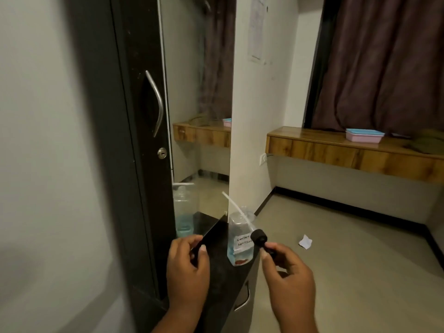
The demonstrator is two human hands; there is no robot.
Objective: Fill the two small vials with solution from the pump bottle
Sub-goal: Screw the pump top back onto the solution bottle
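Observation:
A clear bottle (240,239) with a little blue solution and a handwritten white label stands open on the black cabinet top (217,239). My right hand (287,277) holds the black pump head (259,237) just right of the bottle, its white dip tube (236,209) slanting up and left out of the bottle. My left hand (187,267) pinches a small dark thing at the cabinet top's left edge; I cannot tell what it is. No vial is clearly visible.
A mirror (199,116) behind the cabinet reflects the bottle. A dark wardrobe door (134,140) stands at left. A wooden shelf (348,152) at right carries a pink and blue box (364,135). A scrap of paper (305,242) lies on the floor.

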